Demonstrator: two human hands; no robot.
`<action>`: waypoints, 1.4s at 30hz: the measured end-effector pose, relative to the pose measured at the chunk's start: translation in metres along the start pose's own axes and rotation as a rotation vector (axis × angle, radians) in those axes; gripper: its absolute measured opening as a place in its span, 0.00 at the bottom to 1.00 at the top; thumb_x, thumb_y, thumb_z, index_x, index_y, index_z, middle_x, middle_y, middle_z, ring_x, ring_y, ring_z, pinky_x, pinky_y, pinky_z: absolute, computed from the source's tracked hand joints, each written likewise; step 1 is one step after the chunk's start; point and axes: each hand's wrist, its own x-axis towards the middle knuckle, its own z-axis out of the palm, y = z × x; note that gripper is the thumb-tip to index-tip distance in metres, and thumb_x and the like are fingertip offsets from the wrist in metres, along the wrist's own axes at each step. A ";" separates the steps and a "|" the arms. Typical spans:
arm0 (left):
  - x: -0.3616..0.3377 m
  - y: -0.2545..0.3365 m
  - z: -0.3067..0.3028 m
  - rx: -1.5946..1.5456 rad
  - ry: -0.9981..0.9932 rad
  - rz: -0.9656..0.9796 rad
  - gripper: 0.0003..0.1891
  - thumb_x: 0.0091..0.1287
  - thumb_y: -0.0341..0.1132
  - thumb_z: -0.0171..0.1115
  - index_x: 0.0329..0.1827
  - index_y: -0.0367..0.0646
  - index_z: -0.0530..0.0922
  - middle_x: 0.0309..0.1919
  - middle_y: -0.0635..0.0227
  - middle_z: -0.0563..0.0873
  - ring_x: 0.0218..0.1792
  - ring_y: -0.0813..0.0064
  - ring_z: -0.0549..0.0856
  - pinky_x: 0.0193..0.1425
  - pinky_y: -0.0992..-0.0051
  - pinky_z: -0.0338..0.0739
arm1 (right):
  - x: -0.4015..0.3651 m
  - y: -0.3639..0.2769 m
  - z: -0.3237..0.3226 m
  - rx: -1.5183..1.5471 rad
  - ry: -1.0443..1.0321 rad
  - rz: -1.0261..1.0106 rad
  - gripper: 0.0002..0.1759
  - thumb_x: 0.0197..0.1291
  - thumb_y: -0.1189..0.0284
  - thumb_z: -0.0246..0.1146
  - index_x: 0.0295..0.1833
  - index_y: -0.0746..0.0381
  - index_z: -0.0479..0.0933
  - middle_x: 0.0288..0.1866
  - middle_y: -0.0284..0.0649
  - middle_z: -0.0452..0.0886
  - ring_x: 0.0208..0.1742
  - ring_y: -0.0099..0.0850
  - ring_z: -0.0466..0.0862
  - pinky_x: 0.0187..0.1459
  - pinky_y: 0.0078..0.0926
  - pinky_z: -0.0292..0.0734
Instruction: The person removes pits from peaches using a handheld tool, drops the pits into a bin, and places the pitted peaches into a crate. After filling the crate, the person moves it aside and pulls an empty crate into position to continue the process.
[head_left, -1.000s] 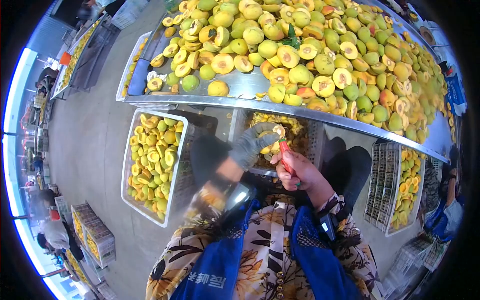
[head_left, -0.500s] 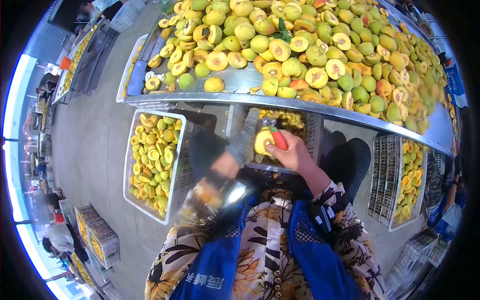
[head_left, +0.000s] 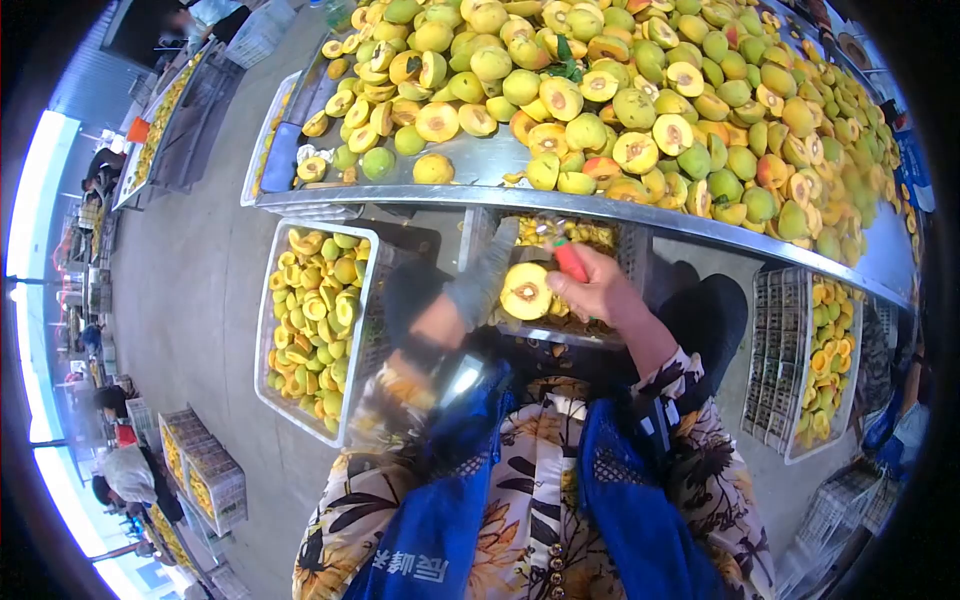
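My right hand (head_left: 598, 287) is closed around the red handle of a pitting tool (head_left: 570, 260), whose metal end points up and away from me. A halved yellow fruit (head_left: 526, 291) with its cut face and brown centre showing lies between my hands, against my right thumb. My left hand (head_left: 482, 280), in a grey glove, is at the fruit's left side; it is blurred, and how its fingers meet the fruit is unclear. Below both hands stands a crate (head_left: 632, 262) with yellow pieces inside.
A metal table (head_left: 480, 195) ahead bears a large heap of halved fruit (head_left: 640, 110). Crates of fruit halves stand at the left (head_left: 350, 385) and right (head_left: 775, 350). Several people work at tables on the far left. Stacked crates (head_left: 205, 470) stand at the lower left.
The tool has tilted and its metal end has moved away from the fruit. The fruit's cut face now shows more fully. Both hands have shifted slightly.
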 end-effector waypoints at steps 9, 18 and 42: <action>0.025 -0.028 0.002 0.110 0.106 0.609 0.30 0.62 0.57 0.50 0.58 0.42 0.67 0.44 0.67 0.79 0.36 0.77 0.80 0.37 0.78 0.77 | 0.016 0.013 0.035 0.844 0.216 0.225 0.10 0.57 0.65 0.61 0.40 0.57 0.71 0.16 0.29 0.64 0.11 0.20 0.62 0.14 0.20 0.60; 0.013 -0.017 -0.010 -0.476 0.318 0.343 0.23 0.63 0.53 0.51 0.45 0.39 0.73 0.32 0.66 0.80 0.29 0.74 0.80 0.30 0.75 0.79 | -0.002 0.026 0.040 -0.040 0.113 -0.025 0.10 0.59 0.66 0.58 0.40 0.60 0.68 0.19 0.29 0.69 0.14 0.17 0.70 0.15 0.17 0.65; 0.006 -0.013 0.005 -0.220 0.143 0.434 0.20 0.64 0.41 0.56 0.54 0.43 0.64 0.24 0.62 0.80 0.18 0.78 0.77 0.18 0.81 0.72 | -0.019 0.044 0.052 -0.578 0.044 -0.020 0.13 0.49 0.75 0.54 0.43 0.64 0.67 0.29 0.53 0.76 0.33 0.51 0.77 0.34 0.35 0.72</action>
